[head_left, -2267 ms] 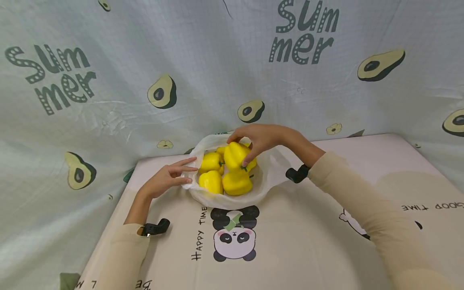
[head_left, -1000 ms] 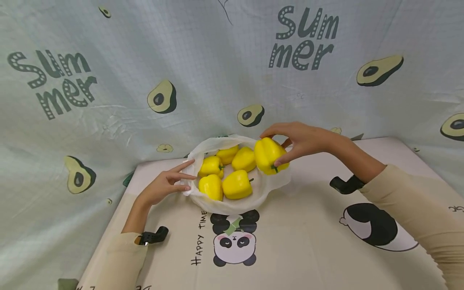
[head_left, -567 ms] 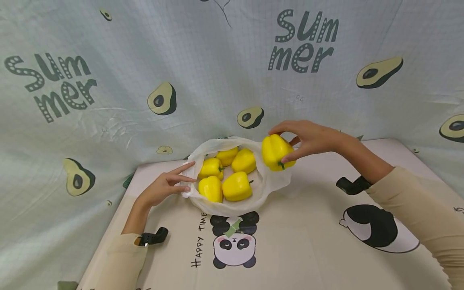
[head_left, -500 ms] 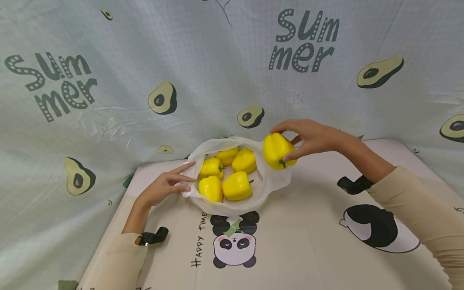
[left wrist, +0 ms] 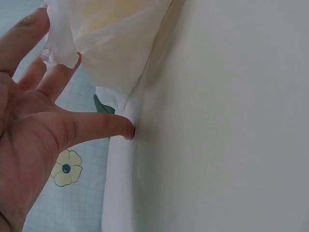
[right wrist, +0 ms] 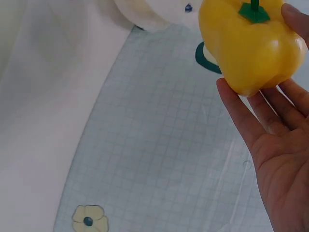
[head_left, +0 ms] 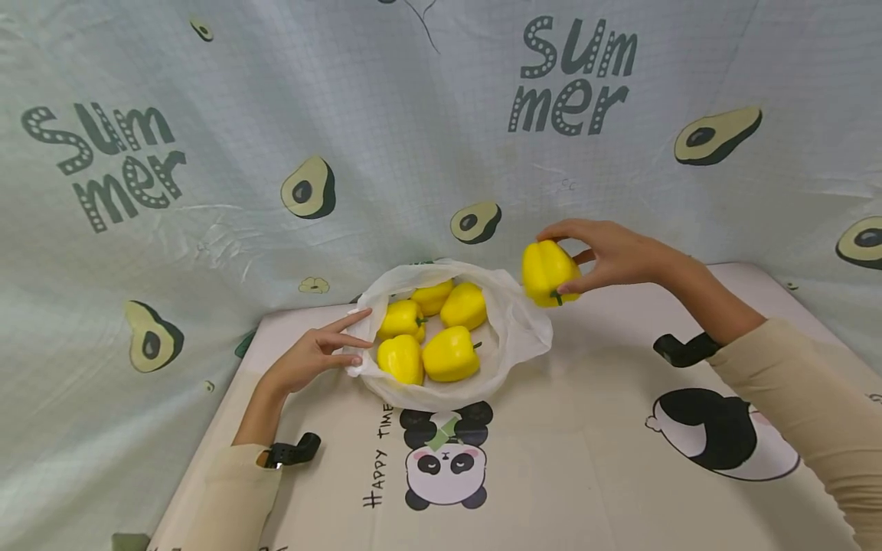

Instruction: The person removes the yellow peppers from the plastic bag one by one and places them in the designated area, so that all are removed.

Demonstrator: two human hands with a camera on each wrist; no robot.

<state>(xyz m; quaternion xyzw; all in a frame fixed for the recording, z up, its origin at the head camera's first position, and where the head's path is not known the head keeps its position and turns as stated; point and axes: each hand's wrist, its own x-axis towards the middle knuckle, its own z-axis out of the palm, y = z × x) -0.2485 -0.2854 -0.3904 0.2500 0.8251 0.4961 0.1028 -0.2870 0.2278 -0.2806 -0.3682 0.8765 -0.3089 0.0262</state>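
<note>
My right hand holds a yellow bell pepper in the air, right of a white plastic bag. Its green stem points down in the head view; the right wrist view shows the same bell pepper between thumb and fingers. Several more yellow bell peppers, such as a front one, lie inside the bag's wide mouth. At the bag's left rim, my left hand touches the plastic with outstretched fingers. In the left wrist view the thumb of that hand stands apart from the bag.
The bag sits near the back edge of a table with a pale printed cover, including a panda print. Behind it hangs a light curtain with avocado and lettering prints.
My right hand has lifted the bell pepper out of the bag and carried it right and slightly up. The left hand has stayed at the bag's left rim.
</note>
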